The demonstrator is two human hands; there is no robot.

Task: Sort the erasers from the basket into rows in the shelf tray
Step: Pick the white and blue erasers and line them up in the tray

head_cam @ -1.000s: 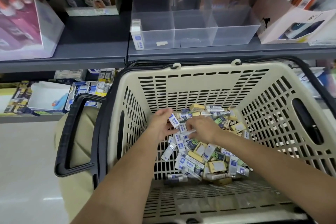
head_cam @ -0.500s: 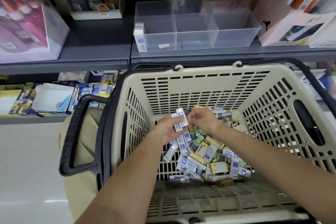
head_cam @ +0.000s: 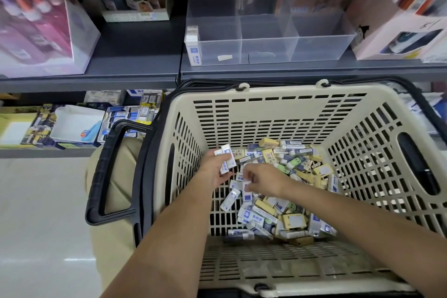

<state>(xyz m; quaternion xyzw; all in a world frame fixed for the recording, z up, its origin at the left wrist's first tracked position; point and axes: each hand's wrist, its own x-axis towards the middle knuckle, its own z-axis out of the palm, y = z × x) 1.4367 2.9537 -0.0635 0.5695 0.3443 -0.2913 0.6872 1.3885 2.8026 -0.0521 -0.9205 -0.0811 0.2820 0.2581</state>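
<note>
Both hands were down in the beige basket [head_cam: 278,113], close to its left wall. The left hand [head_cam: 214,172] gripped a small bunch of white-and-blue erasers [head_cam: 227,158], fingers curled round them, just above the heap. The right hand [head_cam: 267,180] was just right of it, fingertips pinching a single white-and-blue eraser [head_cam: 247,192] at the top of the loose pile [head_cam: 285,210] of white, blue, yellow and green erasers on the basket floor. The clear shelf tray [head_cam: 314,48], three compartments, sat on the grey shelf [head_cam: 135,55] beyond the basket's far rim. A short row of white erasers [head_cam: 192,46] stood on end at the left wall of its left compartment. The black handle [head_cam: 108,172] hung out on the basket's left side. A pink box [head_cam: 36,31] sat far left on the shelf, blurred.
</note>
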